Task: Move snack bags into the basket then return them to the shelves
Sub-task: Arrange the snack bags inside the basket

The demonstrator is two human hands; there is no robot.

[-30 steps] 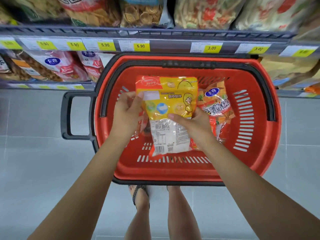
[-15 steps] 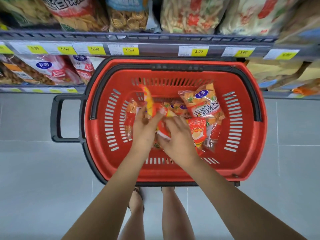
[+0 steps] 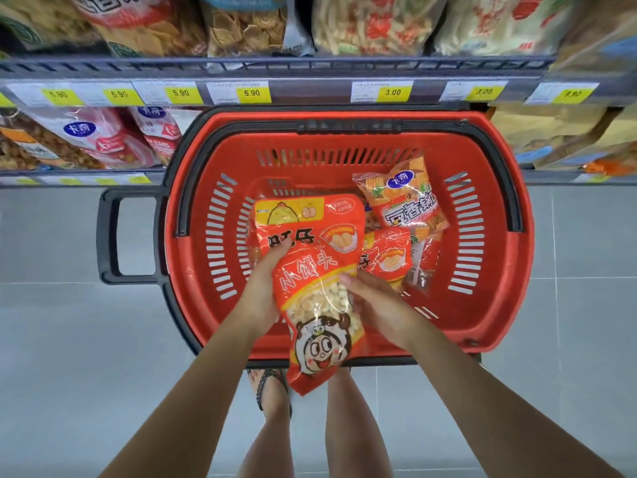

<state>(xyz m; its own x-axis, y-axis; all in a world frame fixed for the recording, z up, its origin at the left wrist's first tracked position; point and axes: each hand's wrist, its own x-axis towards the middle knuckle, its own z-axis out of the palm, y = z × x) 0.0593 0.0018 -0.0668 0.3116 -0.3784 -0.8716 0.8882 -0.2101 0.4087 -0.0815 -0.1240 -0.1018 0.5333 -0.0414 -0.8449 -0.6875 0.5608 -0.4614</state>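
A red basket (image 3: 489, 270) with black handles stands on the floor below the shelves. I hold a large red snack bag (image 3: 310, 270) with a cartoon face over the basket's near side. My left hand (image 3: 263, 288) grips the bag's left edge and my right hand (image 3: 374, 303) grips its right edge. Its lower end hangs past the basket's near rim. Inside the basket lie an orange bag (image 3: 403, 201) with a blue logo at the back right and a smaller red bag (image 3: 387, 258) just right of the held one.
Shelves (image 3: 310, 69) with yellow price tags run across the top, packed with snack bags above and at the left and right. Grey tiled floor (image 3: 69, 339) surrounds the basket. My legs and sandalled foot (image 3: 270, 391) stand just behind the basket's near rim.
The bag showed its yellow back above the basket, then went edge-on down among the other bags. Now its red front faces up and it sits nearer to me, over the near rim.
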